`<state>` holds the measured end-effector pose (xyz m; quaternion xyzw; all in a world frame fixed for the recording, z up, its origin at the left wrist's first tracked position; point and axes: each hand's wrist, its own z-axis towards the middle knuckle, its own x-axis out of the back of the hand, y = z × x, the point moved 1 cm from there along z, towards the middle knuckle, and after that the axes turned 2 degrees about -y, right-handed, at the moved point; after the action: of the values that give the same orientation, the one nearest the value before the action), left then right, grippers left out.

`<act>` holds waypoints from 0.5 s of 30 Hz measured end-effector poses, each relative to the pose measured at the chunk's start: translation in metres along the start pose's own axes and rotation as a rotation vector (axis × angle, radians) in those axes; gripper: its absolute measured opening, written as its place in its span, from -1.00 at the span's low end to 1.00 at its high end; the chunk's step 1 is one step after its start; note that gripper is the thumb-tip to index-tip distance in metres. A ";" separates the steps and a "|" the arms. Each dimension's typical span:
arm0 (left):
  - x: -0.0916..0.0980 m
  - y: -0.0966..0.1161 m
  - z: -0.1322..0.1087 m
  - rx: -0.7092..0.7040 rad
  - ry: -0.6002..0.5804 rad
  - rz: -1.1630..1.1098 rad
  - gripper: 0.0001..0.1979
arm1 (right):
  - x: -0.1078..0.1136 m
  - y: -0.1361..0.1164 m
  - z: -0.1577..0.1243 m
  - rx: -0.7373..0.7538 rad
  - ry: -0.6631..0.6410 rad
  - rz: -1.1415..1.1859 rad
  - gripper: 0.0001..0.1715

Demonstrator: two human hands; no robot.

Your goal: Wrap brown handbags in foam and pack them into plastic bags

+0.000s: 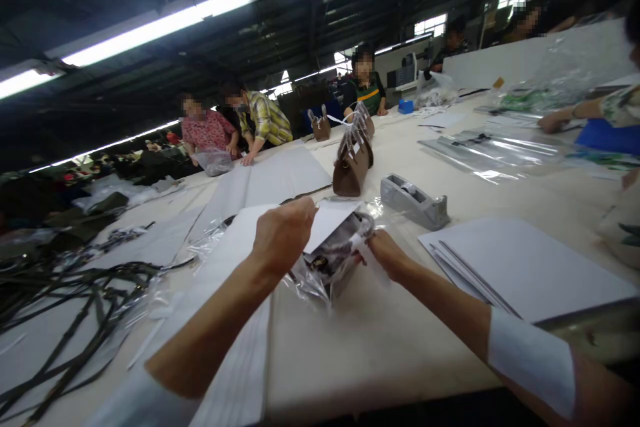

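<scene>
My left hand (285, 230) is closed on the edge of a white sheet (333, 220), which slants over a handbag (325, 263) in clear plastic. The bag rests on the pale table, its handle wrapped in something whitish. My right hand (385, 253) is at the bag's right side, its fingers bent and partly hidden by the plastic and a white strip; what it grips cannot be made out. Just beyond, a brown handbag (351, 170) stands upright. A grey tape dispenser (414, 201) sits to its right.
A stack of white sheets (525, 267) lies at the right, with clear plastic sleeves (490, 150) beyond. Dark straps (75, 320) spread over the left side. White sheets (237, 347) run along the left of the bag. Several people stand around the table.
</scene>
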<state>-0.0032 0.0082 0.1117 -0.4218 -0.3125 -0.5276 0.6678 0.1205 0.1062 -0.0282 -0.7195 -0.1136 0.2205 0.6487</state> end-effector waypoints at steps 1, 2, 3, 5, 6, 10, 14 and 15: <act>0.007 -0.008 0.016 0.038 0.004 0.031 -0.70 | -0.003 -0.015 0.010 0.005 -0.018 0.011 -0.79; 0.012 -0.016 0.030 0.069 0.014 0.044 -0.70 | -0.006 -0.031 0.020 0.009 -0.032 0.018 -0.79; 0.017 -0.024 0.044 0.093 0.025 0.049 -0.70 | -0.009 -0.047 0.029 0.016 -0.039 0.022 -0.79; 0.026 -0.040 0.066 0.138 0.050 0.037 -0.71 | -0.014 -0.078 0.043 0.050 -0.045 0.032 -0.80; 0.030 -0.049 0.073 0.163 0.063 0.025 -0.72 | -0.016 -0.094 0.047 0.075 -0.043 0.040 -0.81; 0.055 -0.081 0.081 0.276 0.115 -0.056 -0.73 | -0.020 -0.152 0.045 0.186 -0.045 0.047 -0.83; 0.073 -0.101 0.065 0.382 0.105 -0.189 -0.75 | -0.011 -0.198 0.028 0.242 -0.024 -0.006 -0.85; 0.075 -0.103 0.061 0.408 0.094 -0.230 -0.74 | -0.007 -0.208 0.023 0.250 -0.015 -0.014 -0.84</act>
<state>-0.0826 0.0204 0.2276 -0.2150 -0.4272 -0.5450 0.6886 0.1295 0.1511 0.1760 -0.6306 -0.0952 0.2336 0.7339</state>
